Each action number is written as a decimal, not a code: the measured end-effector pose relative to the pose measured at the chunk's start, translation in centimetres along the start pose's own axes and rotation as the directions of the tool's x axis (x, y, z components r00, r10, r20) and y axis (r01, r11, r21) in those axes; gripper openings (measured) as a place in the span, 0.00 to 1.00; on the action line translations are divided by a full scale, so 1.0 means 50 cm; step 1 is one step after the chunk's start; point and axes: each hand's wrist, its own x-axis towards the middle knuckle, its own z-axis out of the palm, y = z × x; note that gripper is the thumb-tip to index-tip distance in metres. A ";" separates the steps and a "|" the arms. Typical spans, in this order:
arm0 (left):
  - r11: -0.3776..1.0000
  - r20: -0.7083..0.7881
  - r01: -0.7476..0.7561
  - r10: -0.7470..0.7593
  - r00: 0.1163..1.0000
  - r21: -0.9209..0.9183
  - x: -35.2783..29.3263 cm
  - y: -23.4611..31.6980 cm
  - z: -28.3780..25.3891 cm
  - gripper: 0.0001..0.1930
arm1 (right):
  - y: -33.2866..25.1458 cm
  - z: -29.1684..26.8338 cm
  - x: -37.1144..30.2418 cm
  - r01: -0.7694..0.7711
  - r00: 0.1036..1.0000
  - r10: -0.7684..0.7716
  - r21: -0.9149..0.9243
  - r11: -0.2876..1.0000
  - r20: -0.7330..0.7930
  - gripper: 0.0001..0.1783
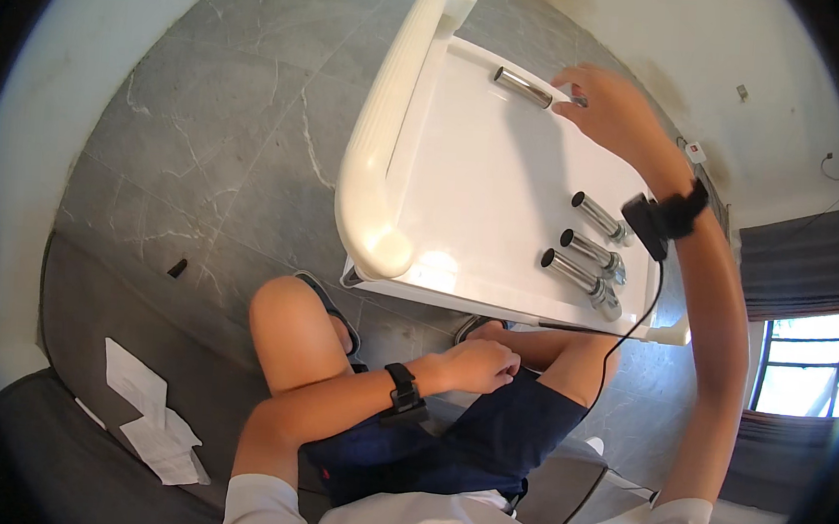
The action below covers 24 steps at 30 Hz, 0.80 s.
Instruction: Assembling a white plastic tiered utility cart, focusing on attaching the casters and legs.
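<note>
A short chrome tube [523, 87] lies near the far edge of a white panel [473, 169] in front of my knees. My right hand [606, 110] reaches over the far right of the panel, its fingers and thumb closed around the right end of that tube. They hide most of this end. My left hand [478, 366] rests over my lap, fingers curled in, with nothing visible in it. Three similar chrome tubes lie side by side at the panel's right: the upper tube [595, 213], the middle tube [588, 251] and the lower tube [577, 274], each with a rounded end fitting.
A thick cream rail [373, 163] curves along the panel's left side. A black cable [616, 351] hangs from the device on my right wrist. White papers [156, 414] lie on the dark grey sofa [80, 309] at left. A small black object [178, 267] is on the grey tiled floor.
</note>
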 end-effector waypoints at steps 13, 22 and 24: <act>0.900 0.051 -0.024 0.002 0.999 0.434 -0.008 -0.014 -0.031 0.10 | -0.092 -0.092 -0.169 0.096 0.974 -0.036 0.267 0.959 -0.223 0.10; 0.992 0.045 0.100 -0.097 0.994 -0.076 -0.017 0.027 -0.040 0.10 | -0.184 0.071 -0.603 -0.039 0.973 -0.173 0.849 0.528 0.152 0.16; 0.993 -0.024 0.099 -0.101 0.995 -0.066 -0.018 0.023 -0.046 0.11 | -0.163 0.172 -0.637 -0.080 0.972 -0.170 0.913 0.400 0.160 0.15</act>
